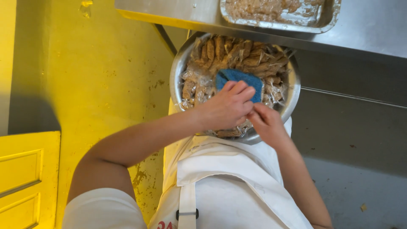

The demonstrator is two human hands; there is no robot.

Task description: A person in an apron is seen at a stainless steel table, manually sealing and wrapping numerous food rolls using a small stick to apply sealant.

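Observation:
A round metal bowl holds several brown breaded strips under crinkled clear plastic film. A blue cloth lies on the film near the bowl's middle. My left hand reaches in from the left and presses down on the cloth's near edge, fingers curled over it. My right hand comes in from the right, fingertips bunched together against the left hand's fingers at the bowl's near side. What those fingertips pinch is hidden. A white apron covers my front below the bowl.
A steel tray with a pale brown mix sits on a steel counter just beyond the bowl. Yellow surface spreads to the left, with a yellow panelled door at the lower left. Grey floor lies to the right.

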